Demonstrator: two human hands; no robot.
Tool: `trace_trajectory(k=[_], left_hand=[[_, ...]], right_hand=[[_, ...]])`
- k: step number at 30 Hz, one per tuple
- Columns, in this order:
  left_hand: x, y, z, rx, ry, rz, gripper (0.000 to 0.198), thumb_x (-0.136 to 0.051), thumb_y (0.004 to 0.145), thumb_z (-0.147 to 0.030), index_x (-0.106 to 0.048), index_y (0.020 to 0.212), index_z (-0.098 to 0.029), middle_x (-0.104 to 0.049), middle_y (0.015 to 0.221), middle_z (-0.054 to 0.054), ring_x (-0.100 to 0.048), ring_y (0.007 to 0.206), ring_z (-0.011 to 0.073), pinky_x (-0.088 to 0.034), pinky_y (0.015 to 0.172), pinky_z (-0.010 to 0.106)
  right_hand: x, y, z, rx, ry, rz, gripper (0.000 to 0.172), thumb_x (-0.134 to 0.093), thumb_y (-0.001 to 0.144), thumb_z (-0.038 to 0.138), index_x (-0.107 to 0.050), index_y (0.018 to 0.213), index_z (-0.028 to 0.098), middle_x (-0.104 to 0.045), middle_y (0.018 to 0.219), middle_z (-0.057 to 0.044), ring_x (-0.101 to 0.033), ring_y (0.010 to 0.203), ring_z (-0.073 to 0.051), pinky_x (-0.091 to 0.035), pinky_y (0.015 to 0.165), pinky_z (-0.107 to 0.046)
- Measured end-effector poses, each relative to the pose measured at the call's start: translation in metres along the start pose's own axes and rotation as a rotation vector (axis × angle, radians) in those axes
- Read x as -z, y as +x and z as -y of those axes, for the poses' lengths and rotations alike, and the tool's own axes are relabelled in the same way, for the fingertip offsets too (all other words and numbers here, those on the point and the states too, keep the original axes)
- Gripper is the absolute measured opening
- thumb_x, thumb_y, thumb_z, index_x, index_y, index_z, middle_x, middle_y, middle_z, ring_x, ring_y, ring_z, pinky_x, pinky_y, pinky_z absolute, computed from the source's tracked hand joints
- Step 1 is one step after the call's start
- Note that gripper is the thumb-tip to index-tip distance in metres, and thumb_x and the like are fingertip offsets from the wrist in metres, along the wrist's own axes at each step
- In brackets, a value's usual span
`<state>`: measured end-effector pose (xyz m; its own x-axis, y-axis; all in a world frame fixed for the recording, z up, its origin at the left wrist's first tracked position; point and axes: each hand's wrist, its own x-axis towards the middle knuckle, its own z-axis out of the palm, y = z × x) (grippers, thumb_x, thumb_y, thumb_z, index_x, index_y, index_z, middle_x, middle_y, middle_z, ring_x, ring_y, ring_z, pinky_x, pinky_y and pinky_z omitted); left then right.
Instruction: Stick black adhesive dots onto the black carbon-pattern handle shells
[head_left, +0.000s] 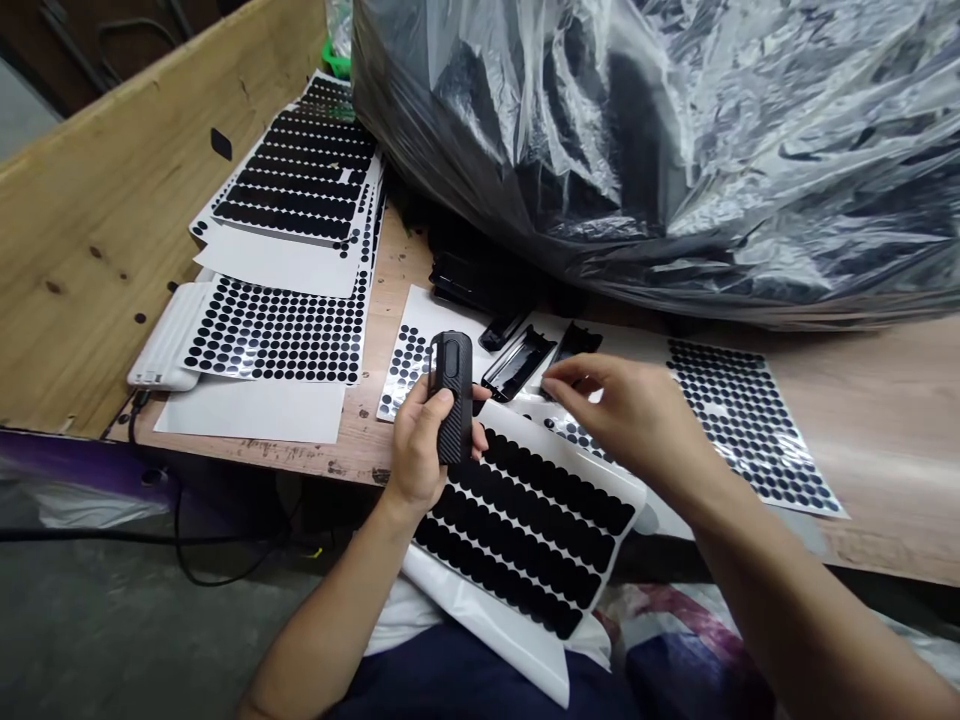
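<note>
So, from my end of the feed this looks like a hold-and-work step: my left hand (420, 440) is wrapped snugly around a black handheld device (453, 400), just past the far left part of the big-dot sheet (525, 510). My right hand (634, 405) hovers beyond that sheet's far edge, fingers curled in near the thumb; can't tell if the tips meet or pinch anything. I'd say the next move calls for a steady left grip and delicate right fingertips. The device's pretty slick: woven-look texture, raised oval up top, shiny strip along one side.
</note>
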<state>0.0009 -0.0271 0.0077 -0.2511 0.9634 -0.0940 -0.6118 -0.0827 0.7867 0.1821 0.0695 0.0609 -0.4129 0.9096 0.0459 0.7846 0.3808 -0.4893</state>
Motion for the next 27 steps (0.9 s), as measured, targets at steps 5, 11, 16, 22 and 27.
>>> trace_trajectory(k=[5, 11, 16, 22, 27], left_hand=[[-0.001, 0.000, -0.002, 0.008, -0.017, -0.047, 0.030, -0.059, 0.094, -0.044, -0.062, 0.100, -0.015, -0.075, 0.099, 0.009, -0.062, 0.052, 0.0107, -0.050, 0.046, 0.024], [-0.002, 0.000, -0.001, 0.022, -0.095, -0.074, 0.029, -0.061, 0.093, -0.045, -0.065, 0.096, -0.016, -0.071, 0.087, 0.004, -0.063, 0.055, 0.0122, -0.052, 0.050, 0.025], [0.000, 0.002, -0.001, 0.004, -0.229, -0.157, 0.031, -0.060, 0.095, -0.044, -0.071, 0.094, -0.015, -0.071, 0.090, 0.005, -0.072, 0.093, 0.0187, -0.058, 0.095, 0.033], [0.001, 0.001, 0.002, 0.014, -0.184, -0.142, 0.031, -0.061, 0.097, -0.044, -0.073, 0.099, -0.016, -0.073, 0.095, 0.006, -0.071, 0.098, 0.0193, -0.054, 0.097, 0.032], [-0.002, -0.002, 0.002, -0.110, -0.105, -0.104, 0.032, -0.058, 0.099, -0.047, -0.068, 0.097, -0.017, -0.069, 0.091, 0.005, -0.070, 0.095, 0.0190, -0.049, 0.108, 0.037]], right_hand=[[-0.006, -0.008, -0.013, 0.084, -0.080, 0.187, 0.015, -0.068, 0.090, 0.032, -0.081, 0.088, 0.026, -0.083, 0.089, -0.004, -0.075, 0.074, -0.028, -0.051, 0.064, -0.038], [-0.017, -0.007, 0.008, 0.157, 0.112, 0.032, 0.021, -0.064, 0.097, 0.037, -0.081, 0.096, 0.024, -0.082, 0.093, -0.007, -0.075, 0.078, -0.026, -0.053, 0.070, -0.037], [-0.046, -0.002, 0.020, 0.271, -0.013, -0.045, 0.020, -0.063, 0.099, 0.030, -0.079, 0.102, 0.019, -0.079, 0.091, -0.010, -0.073, 0.080, -0.026, -0.051, 0.067, -0.035], [-0.045, -0.017, 0.019, 0.638, 0.075, -0.022, 0.023, -0.057, 0.101, 0.025, -0.078, 0.092, 0.022, -0.075, 0.078, -0.008, -0.066, 0.067, -0.019, -0.047, 0.058, -0.031], [-0.016, -0.019, 0.026, 0.155, 0.635, 0.001, 0.015, -0.076, 0.088, 0.037, -0.075, 0.082, 0.023, -0.073, 0.078, -0.005, -0.065, 0.067, -0.018, -0.054, 0.063, -0.033]])
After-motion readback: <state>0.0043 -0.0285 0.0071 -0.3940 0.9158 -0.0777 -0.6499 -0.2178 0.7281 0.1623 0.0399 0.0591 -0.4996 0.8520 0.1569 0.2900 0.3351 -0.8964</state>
